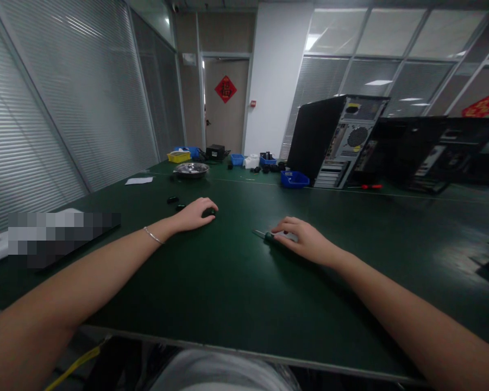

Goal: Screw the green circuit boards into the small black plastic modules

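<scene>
My left hand (195,213) rests on the green table (228,282) with its fingers curled over a small black part (209,213). Two more small black parts (173,200) lie just to its left. My right hand (305,239) lies flat over a screwdriver (264,235) with a green handle; the metal tip sticks out to the left of my fingers. A thin bracelet sits on my left wrist. The two hands are about a hand's width apart.
A metal bowl (191,169), yellow and blue bins (294,179) and black parts sit at the far side. Computer towers (338,141) stand at the back right, a red-handled tool (370,186) beside them. A sheet of paper (139,180) lies far left.
</scene>
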The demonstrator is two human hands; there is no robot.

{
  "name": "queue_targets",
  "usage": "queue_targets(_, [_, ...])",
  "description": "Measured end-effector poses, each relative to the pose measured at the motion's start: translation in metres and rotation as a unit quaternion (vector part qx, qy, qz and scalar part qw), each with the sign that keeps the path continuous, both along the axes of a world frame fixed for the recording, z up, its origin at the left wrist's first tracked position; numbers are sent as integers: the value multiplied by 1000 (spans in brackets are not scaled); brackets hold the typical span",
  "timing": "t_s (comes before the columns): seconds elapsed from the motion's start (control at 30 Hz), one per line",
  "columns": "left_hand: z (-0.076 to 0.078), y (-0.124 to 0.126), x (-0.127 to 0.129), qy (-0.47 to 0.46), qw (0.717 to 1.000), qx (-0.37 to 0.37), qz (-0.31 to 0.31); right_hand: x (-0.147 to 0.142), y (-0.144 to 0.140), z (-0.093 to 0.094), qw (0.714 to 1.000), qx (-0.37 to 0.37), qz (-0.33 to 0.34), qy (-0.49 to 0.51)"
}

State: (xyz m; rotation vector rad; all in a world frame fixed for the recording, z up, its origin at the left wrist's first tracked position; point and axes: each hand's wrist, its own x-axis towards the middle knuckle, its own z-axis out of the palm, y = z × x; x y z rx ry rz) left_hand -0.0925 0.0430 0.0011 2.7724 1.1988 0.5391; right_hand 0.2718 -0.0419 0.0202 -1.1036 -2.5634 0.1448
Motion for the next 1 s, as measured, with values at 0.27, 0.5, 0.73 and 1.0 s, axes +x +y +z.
queue_targets(0.27, [2, 20, -39, 66, 978, 74, 185, -4, -1, -1, 999, -40, 15, -14])
queue_targets(0.5, [21, 21, -69, 135, 966, -30, 218, -4, -2, -2, 999, -48, 17, -16])
queue_targets(0.73, [37, 17, -77, 172, 964, -131, 157, -7, -2, -7, 999, -52, 9, -10])
queue_targets(1.0, [39, -26, 7, 98, 988, -118, 29, -10, -3, -12, 998, -37, -29, 31])
